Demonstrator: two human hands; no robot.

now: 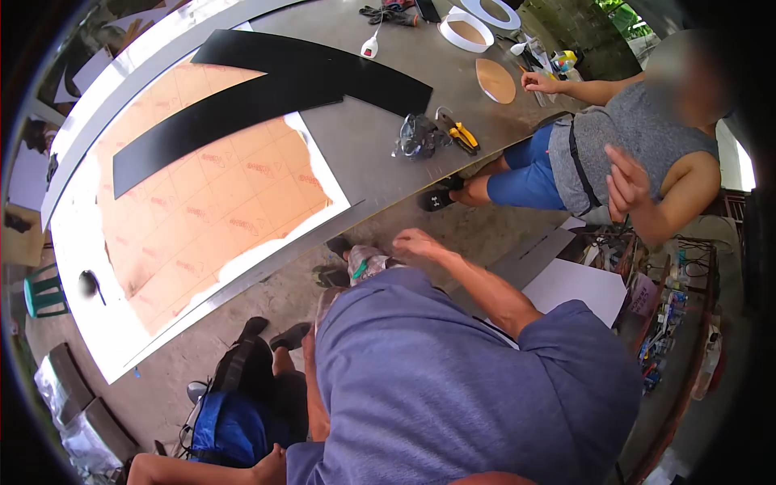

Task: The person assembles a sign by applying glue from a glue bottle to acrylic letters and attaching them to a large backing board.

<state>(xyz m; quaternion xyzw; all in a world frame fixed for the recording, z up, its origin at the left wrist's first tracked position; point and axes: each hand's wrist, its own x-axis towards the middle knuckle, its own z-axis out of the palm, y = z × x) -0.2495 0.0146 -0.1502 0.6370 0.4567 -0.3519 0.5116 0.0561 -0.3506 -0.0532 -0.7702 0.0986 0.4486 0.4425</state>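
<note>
My right hand [415,242] is raised in front of my torso, near the table's front edge, with its fingers curled together and nothing visible in them. At my left side a bare forearm [317,392] runs along my blue shirt, and its hand is hidden. On the grey table [356,153], two curved black panels [234,113] overlap across a large sheet with brown printed film [210,194] and white edges. Yellow-handled pliers [462,136] lie beside a crumpled dark plastic bag [419,136] near the table's front edge.
A co-worker [614,145] in a grey top stands at the right, one hand raised, the other at the table. White rings [466,32], a brown oval piece [495,81] and gloves [388,16] lie at the back. Behind me are a cluttered rack [667,315] and a blue bag [230,428].
</note>
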